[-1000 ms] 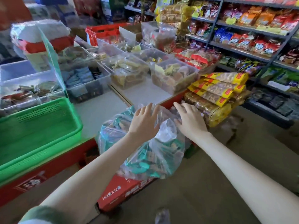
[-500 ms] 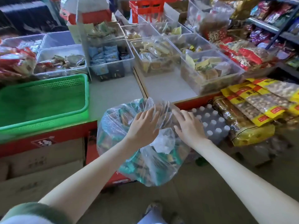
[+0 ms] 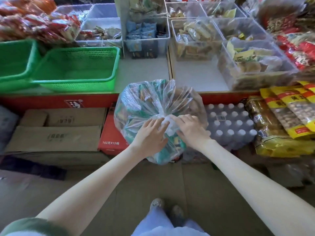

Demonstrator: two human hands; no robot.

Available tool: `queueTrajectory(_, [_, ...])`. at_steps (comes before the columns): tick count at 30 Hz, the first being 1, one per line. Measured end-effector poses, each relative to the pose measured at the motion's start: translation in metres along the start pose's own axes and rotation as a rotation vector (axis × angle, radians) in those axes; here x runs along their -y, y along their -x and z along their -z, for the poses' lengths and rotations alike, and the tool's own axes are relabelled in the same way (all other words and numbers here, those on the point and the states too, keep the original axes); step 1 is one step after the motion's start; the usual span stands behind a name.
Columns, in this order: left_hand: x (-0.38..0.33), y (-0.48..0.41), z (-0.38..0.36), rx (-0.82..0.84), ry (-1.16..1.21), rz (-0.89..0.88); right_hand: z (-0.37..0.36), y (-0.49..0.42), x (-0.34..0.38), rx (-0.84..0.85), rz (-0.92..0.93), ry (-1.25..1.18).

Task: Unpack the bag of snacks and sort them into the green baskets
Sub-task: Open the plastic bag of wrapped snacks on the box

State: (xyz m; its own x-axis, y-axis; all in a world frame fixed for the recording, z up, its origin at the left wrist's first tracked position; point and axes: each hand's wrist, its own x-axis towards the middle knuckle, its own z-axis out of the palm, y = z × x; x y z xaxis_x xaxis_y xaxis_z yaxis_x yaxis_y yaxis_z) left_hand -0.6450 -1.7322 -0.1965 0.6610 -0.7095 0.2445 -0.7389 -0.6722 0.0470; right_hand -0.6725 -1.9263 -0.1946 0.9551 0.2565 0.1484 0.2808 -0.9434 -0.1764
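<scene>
A clear plastic bag of snacks, full of teal and brown packets, rests on a red carton below the counter's front edge. Its neck is gathered into a white knot. My left hand lies on the bag with its fingertips at the knot. My right hand meets it from the other side, fingers pinching the knot. Two green baskets stand on the counter to the left, one near the bag and one at the far left edge. Both look bare inside.
Clear bins of snacks line the back of the counter. Red packets pile up at the back left. Cardboard boxes, a red carton, a pack of bottles and yellow bags sit below the counter.
The view has tilted down and left, bringing a second green basket into sight. Both hands have slid from the bag's top to its knot and closed in on it.
</scene>
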Motion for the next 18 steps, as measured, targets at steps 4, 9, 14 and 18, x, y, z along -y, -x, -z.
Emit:
queueTrajectory(4, [-0.004, -0.003, 0.002, 0.008, -0.037, -0.024, 0.0, -0.007, 0.002, -0.194, -0.001, -0.019])
queueTrajectory(9, [-0.004, -0.008, 0.013, -0.128, 0.038, -0.028, 0.027, -0.016, 0.015, -0.333, -0.095, -0.25])
queueTrajectory(14, [0.01, -0.015, 0.04, -0.379, 0.179, 0.169, 0.058, -0.042, 0.021, -0.473, -0.206, -0.405])
queueTrajectory(18, [0.034, -0.015, 0.048, -0.346, 0.16, 0.028, 0.07, -0.062, 0.03, -0.487, -0.133, -0.451])
